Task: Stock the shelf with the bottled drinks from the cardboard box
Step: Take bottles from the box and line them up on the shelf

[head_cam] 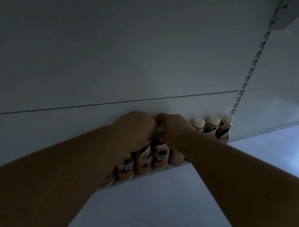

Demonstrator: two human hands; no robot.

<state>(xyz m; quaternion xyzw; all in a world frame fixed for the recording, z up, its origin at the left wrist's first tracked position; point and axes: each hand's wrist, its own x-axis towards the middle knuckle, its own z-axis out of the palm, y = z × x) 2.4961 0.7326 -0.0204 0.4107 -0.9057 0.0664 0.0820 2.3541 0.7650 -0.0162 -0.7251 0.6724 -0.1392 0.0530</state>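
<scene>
A row of brown coffee bottles with cream caps stands against the back wall of the white shelf [156, 202]. My left hand [135, 128] is closed over the tops of the left bottles [144, 163]. Beside it, my right hand [172, 128] grips the top of a bottle [160, 158] in the middle of the row. Three bottles at the right end [211, 129] stand free with their caps showing. The cardboard box is out of view.
The back panel [113, 57] of the shelf unit fills the upper view. A slotted metal upright [248, 79] runs up at the right, with a bracket of the shelf above at the top right. Light falls on the shelf's right end.
</scene>
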